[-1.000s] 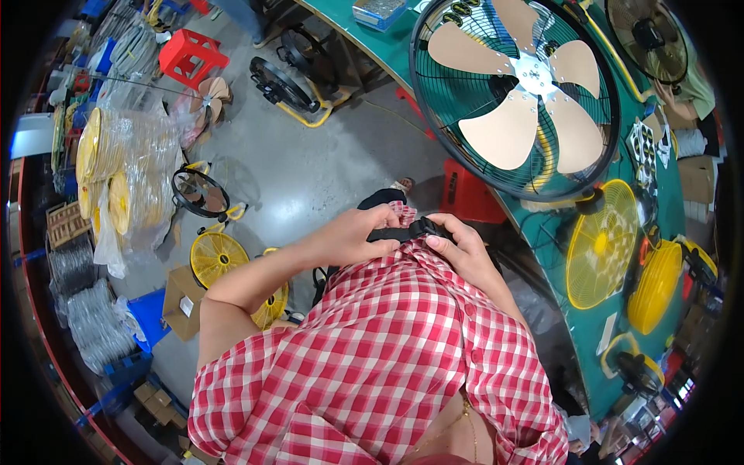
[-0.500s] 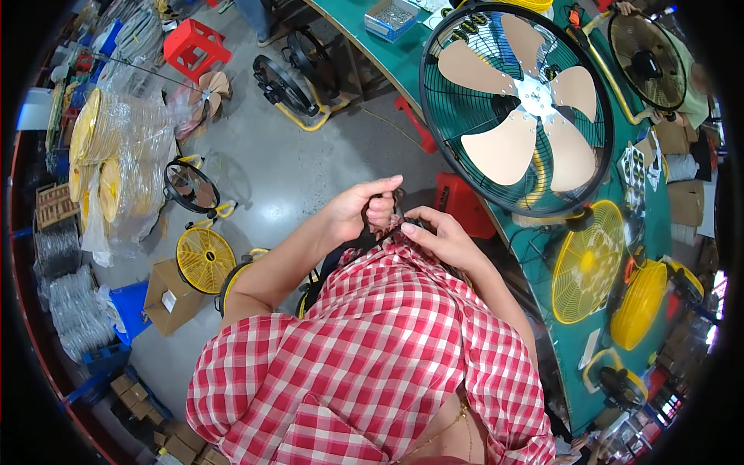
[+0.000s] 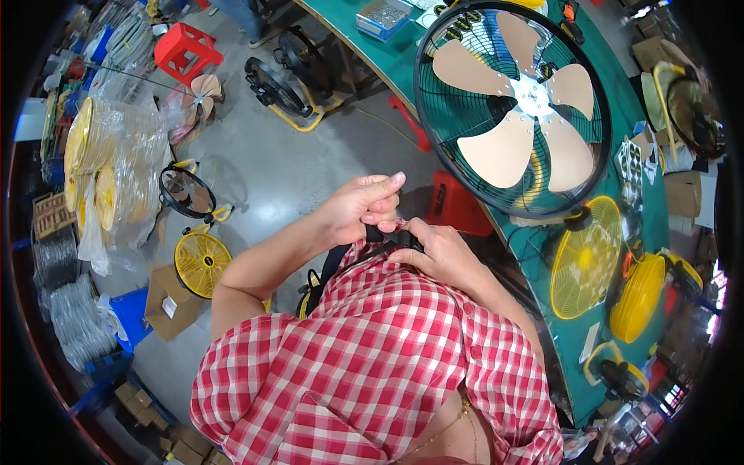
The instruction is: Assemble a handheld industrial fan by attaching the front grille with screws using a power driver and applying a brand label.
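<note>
black strap (image 3: 376,234) sits at the far end of your checked shirt (image 3: 380,325), left of the worktop (image 3: 649,217), gripped in your curled left hand (image 3: 369,204) and pinched by your right hand (image 3: 446,252), likely to keep it taut.

The left hand (image 3: 364,208) is curled into a fist, its thumb (image 3: 387,184) stretched over the top, tip pointing right. Just beside that grip, lower and to its right, the right hand (image 3: 436,249) bends thumb and index finger inward. The left forearm (image 3: 280,249) slopes down-left from the grip to a bent elbow (image 3: 231,282); the right forearm (image 3: 505,301) runs down-right.
</note>
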Available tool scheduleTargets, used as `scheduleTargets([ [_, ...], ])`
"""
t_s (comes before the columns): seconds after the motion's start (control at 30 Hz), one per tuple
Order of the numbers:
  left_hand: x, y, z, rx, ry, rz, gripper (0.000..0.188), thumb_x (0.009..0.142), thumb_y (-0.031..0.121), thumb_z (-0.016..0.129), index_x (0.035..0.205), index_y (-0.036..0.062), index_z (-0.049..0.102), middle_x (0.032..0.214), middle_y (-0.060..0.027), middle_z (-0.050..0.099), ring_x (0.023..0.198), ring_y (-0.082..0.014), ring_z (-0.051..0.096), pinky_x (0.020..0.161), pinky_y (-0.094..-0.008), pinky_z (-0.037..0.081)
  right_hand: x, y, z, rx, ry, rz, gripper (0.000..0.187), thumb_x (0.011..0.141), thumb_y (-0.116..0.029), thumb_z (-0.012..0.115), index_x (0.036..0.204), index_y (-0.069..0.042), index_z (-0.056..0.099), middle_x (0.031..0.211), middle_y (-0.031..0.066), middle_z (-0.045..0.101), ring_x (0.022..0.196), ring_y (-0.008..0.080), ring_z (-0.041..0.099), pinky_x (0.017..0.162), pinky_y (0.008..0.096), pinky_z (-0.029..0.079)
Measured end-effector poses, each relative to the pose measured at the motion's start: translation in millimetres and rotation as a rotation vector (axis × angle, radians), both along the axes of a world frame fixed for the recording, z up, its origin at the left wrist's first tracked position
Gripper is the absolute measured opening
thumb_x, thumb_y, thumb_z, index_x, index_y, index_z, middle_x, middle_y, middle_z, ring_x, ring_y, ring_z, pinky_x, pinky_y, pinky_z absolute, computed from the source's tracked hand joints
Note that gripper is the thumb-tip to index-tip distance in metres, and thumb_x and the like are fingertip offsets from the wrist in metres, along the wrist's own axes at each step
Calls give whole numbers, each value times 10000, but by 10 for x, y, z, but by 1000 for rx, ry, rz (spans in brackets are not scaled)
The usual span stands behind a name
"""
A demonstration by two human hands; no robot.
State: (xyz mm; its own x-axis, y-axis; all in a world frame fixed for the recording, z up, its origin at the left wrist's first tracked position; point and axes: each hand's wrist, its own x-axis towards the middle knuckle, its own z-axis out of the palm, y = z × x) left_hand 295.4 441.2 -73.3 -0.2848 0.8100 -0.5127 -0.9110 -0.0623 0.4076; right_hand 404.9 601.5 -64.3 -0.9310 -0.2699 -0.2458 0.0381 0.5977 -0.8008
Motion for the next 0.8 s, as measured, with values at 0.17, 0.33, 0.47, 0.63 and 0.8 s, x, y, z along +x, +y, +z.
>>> scheduleTargets([
  [0.17,-32,6,62,-27,57,-134,359,929,281,490,628,136,359,537,59,306,467,-47,259,512,-241,337,28,55,-31,8,183,71,489,785,-466,602,824,6,482,574,196,533,560,375,567,508,421,446],
  [0.33,19,-8,60,17,79,-183,362,924,268,504,618,121,378,538,53,313,476,-55,253,521,-258,346,46,149,-24,53,138,162,454,785,-431,620,783,-1,475,533,190,506,525,378,544,487,422,435],
  [0.47,34,-28,42,21,72,-197,359,914,272,520,620,118,382,529,54,316,464,-61,277,519,-246,349,36,157,-17,44,101,193,443,784,-417,629,766,-3,474,534,195,501,514,371,536,487,417,434],
  [0.63,-44,46,-131,62,25,-78,357,907,231,534,604,116,383,524,39,356,463,-69,314,559,-259,379,-76,252,-34,-193,-77,-36,346,749,-306,704,825,-8,544,599,161,546,538,302,551,506,348,416],
  [0.8,48,-93,-239,-44,383,-181,330,863,194,584,611,95,395,666,-22,510,583,-101,487,675,-277,433,133,395,-75,-455,-332,-332,303,658,-121,784,867,-11,594,713,30,606,672,74,548,626,244,448],
])
